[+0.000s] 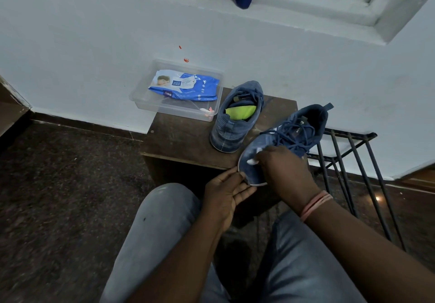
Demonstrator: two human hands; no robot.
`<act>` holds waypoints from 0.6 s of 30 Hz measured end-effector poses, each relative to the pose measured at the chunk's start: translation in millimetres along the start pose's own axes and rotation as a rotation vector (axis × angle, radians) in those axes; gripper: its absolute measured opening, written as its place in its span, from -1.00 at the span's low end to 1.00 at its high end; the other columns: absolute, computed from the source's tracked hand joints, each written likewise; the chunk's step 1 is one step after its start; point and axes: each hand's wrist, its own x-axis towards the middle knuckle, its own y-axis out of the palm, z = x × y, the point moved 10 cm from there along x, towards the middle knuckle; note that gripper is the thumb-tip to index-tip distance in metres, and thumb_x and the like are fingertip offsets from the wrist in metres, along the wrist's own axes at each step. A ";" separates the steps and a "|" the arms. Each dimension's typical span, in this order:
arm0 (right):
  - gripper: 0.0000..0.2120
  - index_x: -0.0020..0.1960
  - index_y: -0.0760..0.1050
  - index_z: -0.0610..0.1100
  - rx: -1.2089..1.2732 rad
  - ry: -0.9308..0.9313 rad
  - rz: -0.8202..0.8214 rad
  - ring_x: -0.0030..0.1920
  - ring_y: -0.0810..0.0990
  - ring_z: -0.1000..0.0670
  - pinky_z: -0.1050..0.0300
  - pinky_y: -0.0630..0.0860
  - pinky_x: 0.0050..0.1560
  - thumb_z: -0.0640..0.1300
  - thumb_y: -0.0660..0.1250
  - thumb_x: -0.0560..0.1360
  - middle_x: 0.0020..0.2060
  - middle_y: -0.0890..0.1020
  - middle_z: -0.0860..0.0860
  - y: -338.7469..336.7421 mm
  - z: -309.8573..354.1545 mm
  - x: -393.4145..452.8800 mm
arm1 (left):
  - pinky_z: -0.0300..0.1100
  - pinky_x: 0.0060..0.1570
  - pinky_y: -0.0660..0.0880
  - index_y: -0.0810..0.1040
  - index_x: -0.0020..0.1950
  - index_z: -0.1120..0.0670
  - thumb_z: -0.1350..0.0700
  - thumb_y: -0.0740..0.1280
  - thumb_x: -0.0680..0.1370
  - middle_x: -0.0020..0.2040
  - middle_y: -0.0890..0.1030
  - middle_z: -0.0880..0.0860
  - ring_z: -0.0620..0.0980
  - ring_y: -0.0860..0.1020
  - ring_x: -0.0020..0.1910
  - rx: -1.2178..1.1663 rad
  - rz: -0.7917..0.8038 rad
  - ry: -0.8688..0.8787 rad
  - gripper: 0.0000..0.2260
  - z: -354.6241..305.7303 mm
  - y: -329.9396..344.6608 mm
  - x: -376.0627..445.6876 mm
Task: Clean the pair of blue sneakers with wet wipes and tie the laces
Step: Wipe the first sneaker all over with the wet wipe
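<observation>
Head view: your right hand (280, 168) presses a wet wipe (252, 160) onto the sneaker (282, 142); your left hand (227, 192) pinches its toe.

Bare forearms, no sleeves; pink thread bands (315, 205) on rt wrist; faded grey-blue jeans (160, 232).
</observation>
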 end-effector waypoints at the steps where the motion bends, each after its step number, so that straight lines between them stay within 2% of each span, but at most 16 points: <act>1: -0.92 -0.01 0.64 -0.12 -0.038 0.052 -0.040 -0.08 0.59 -0.13 0.07 0.47 -0.17 -0.14 0.41 0.53 -0.12 0.66 -0.07 -1.9 -7.9 -2.7 | -0.01 0.11 0.65 0.59 0.27 0.26 0.26 0.35 0.62 0.13 0.70 0.24 0.19 0.68 0.14 0.003 -0.007 -0.009 -0.77 1.1 -0.3 -0.1; 3: -0.95 -0.05 0.63 -0.15 -0.034 0.128 -0.116 -0.14 0.57 -0.14 0.06 0.45 -0.25 -0.19 0.42 0.50 -0.17 0.64 -0.08 -3.0 -10.0 -12.0 | 0.00 0.13 0.64 0.59 0.27 0.26 0.26 0.35 0.62 0.13 0.70 0.24 0.18 0.68 0.14 -0.002 -0.003 -0.015 -0.77 2.7 0.6 -0.3; 5: -0.92 -0.04 0.65 -0.17 0.074 0.160 -0.149 -0.18 0.58 -0.13 0.05 0.50 -0.24 -0.23 0.44 0.47 -0.19 0.62 -0.09 1.1 3.2 -22.0 | 0.01 0.15 0.63 0.59 0.27 0.26 0.23 0.34 0.63 0.15 0.70 0.24 0.18 0.67 0.16 -0.008 0.003 -0.010 -0.77 2.8 1.8 0.3; 9: -0.70 0.09 0.65 -0.20 0.341 0.156 -0.101 -0.12 0.54 -0.05 0.08 0.53 -0.13 -0.39 0.39 0.39 -0.10 0.56 -0.10 10.1 27.1 -41.6 | -0.04 0.09 0.62 0.63 0.24 0.24 0.04 0.36 0.62 0.15 0.69 0.25 0.18 0.65 0.20 0.028 0.010 -0.021 -0.68 6.0 3.1 3.3; 11: -0.62 0.15 0.64 -0.20 0.391 0.115 -0.020 -0.07 0.52 -0.02 0.13 0.52 -0.08 -0.42 0.35 0.37 -0.04 0.54 -0.09 9.4 29.2 -43.7 | -0.06 0.09 0.61 0.63 0.24 0.26 0.04 0.37 0.61 0.15 0.69 0.26 0.21 0.65 0.21 0.062 0.013 -0.024 -0.67 7.3 3.0 5.1; 13: -0.63 0.16 0.64 -0.16 0.383 0.087 0.061 -0.03 0.53 -0.01 0.11 0.52 -0.04 -0.40 0.33 0.41 -0.03 0.55 -0.06 7.4 23.1 -41.0 | -0.06 0.08 0.62 0.62 0.26 0.24 0.02 0.36 0.62 0.17 0.68 0.27 0.19 0.65 0.19 0.054 0.022 -0.039 -0.66 9.3 4.2 6.0; 15: -0.67 0.15 0.67 -0.07 0.352 0.087 0.095 0.01 0.59 -0.01 0.04 0.55 0.01 -0.32 0.36 0.45 0.01 0.63 -0.01 1.7 14.0 -35.9 | -0.05 0.03 0.65 0.61 0.26 0.22 -0.07 0.31 0.64 0.15 0.69 0.26 0.14 0.69 0.12 -0.005 0.002 -0.080 -0.61 12.1 3.8 5.9; 17: -0.77 0.12 0.69 0.05 0.277 0.098 0.068 0.02 0.63 0.05 0.05 0.56 0.01 -0.15 0.43 0.49 0.04 0.67 0.09 -7.1 7.1 -32.4 | -0.02 0.01 0.65 0.60 0.26 0.23 -0.12 0.26 0.66 0.13 0.70 0.26 0.12 0.70 0.08 -0.025 -0.006 -0.112 -0.56 14.7 3.0 7.1; 18: -0.82 0.09 0.69 0.08 0.242 0.105 0.050 0.00 0.63 0.08 0.05 0.56 -0.02 -0.06 0.43 0.50 0.03 0.68 0.12 -10.5 5.6 -31.5 | -0.01 0.02 0.65 0.60 0.26 0.24 -0.08 0.27 0.66 0.12 0.69 0.26 0.12 0.70 0.07 0.003 0.003 -0.113 -0.59 15.2 3.5 7.8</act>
